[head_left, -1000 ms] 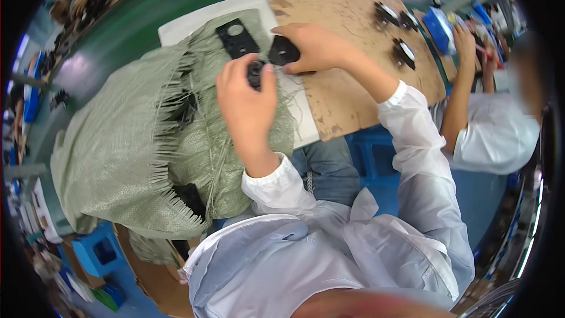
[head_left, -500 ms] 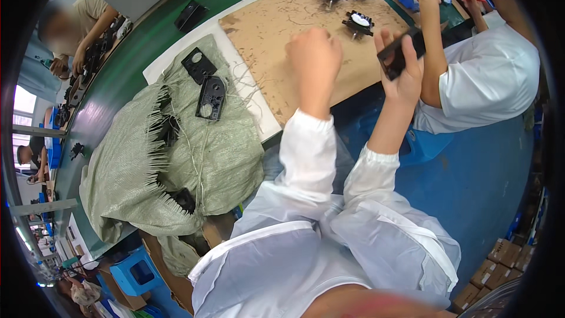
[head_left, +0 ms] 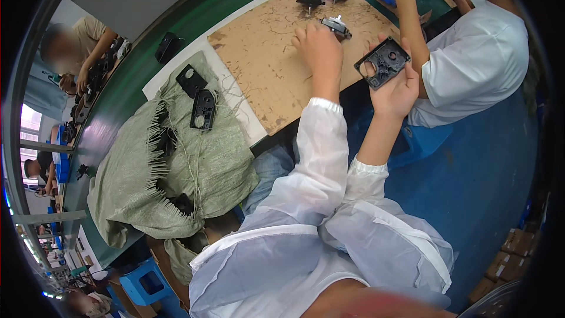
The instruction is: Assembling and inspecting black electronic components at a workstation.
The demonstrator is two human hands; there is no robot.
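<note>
The right hand (head_left: pixel 395 85) grasps a black plastic plate (head_left: pixel 382 62), raised and tilted for a good view. The left hand (head_left: pixel 318 50), fingers curled, touches a small black part (head_left: pixel 336 26) on the brown board (head_left: pixel 265 65); whether it grips, I cannot tell.

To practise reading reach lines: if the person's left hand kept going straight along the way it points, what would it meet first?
Probably the small black and white assembled part on the brown board; the left hand already seems at it, though depth is unclear.

Green woven sack (head_left: pixel 170 176), blue stool (head_left: pixel 147 284), cardboard boxes (head_left: pixel 511 262).
</note>
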